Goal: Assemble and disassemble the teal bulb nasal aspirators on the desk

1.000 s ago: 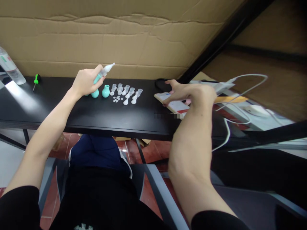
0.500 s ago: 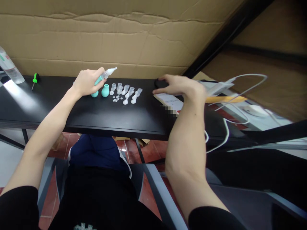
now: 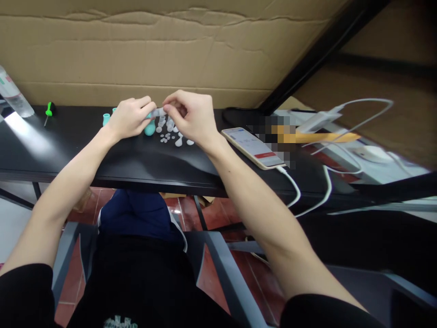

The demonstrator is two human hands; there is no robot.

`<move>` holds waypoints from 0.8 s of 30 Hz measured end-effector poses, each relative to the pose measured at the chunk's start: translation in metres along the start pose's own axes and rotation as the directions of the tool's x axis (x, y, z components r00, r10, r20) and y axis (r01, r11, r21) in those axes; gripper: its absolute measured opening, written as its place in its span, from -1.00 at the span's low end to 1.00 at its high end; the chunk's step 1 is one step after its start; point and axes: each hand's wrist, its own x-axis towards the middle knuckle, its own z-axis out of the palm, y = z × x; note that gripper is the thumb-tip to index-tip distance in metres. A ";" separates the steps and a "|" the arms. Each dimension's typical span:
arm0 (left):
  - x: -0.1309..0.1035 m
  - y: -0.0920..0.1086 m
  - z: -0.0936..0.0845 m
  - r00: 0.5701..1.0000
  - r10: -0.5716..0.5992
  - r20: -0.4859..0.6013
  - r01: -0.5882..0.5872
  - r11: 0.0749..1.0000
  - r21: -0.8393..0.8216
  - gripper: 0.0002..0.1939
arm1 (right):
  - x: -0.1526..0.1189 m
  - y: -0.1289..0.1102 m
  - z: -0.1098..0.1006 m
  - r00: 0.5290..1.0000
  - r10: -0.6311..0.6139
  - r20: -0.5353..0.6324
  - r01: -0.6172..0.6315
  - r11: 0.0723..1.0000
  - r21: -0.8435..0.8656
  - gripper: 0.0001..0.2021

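Note:
My left hand is closed around the teal body of a bulb nasal aspirator, mostly hidden by the fingers. Its clear front part points right, where the thumb and fingertips of my right hand pinch the end. Just below the left fingers a teal rubber bulb stands on the black table. Beside it are several clear cup-shaped pieces, small white discs and white nozzle tips, partly covered by my right hand. Another teal bulb shows behind my left wrist.
A phone with a white charging cable lies to the right. Further right are a power strip and a yellow strip. At the left stand a green-handled screwdriver and a bottle. Cardboard rises behind the table.
My right hand has moved left from beside the phone to the aspirator's end and now pinches it. My left hand still holds the aspirator, turned from slanting upward to nearly level.

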 end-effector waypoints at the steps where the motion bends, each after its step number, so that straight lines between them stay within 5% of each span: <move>1: 0.000 0.001 0.000 1.000 -0.005 0.001 0.005 1.000 -0.002 -0.66 | 0.000 0.000 0.000 1.000 0.011 -0.015 -0.011 1.000 -0.020 -0.66; 7: 0.000 0.007 -0.003 0.999 -0.038 0.028 0.039 0.999 -0.030 -0.38 | 0.001 0.009 0.004 0.998 0.013 0.061 -0.017 0.998 0.063 -0.49; 16: -0.003 0.013 0.000 0.970 -0.239 -0.048 0.202 0.898 -0.391 -0.10 | 0.002 0.028 0.012 0.998 -0.010 -0.059 0.031 0.930 0.366 -0.26; 24: 0.003 0.011 0.018 0.980 -0.128 -0.149 0.027 0.839 -0.543 -0.01 | 0.014 0.045 0.037 0.966 -0.255 -0.043 0.235 0.795 0.559 -0.12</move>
